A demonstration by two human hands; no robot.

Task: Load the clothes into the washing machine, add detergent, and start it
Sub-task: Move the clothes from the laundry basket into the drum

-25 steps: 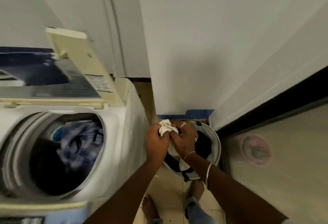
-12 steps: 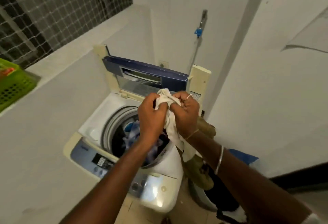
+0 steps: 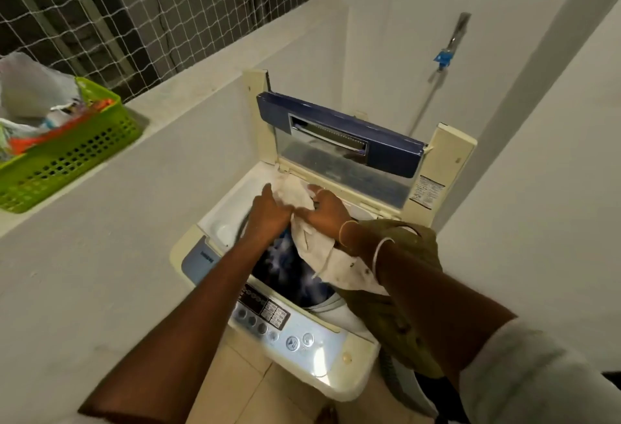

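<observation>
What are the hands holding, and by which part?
A white garment: the left hand and right hand both grip its bunched upper end over the washing machine.

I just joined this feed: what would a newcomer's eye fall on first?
The left hand and right hand grip a white garment over the open washing machine, its lid raised behind, with an olive garment hanging beneath the right forearm. A bright green basket sits on the ledge at far left.

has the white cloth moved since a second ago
Yes. The white cloth was at the bucket beside the washing machine; now left hand and right hand hold it over the tub.
</observation>
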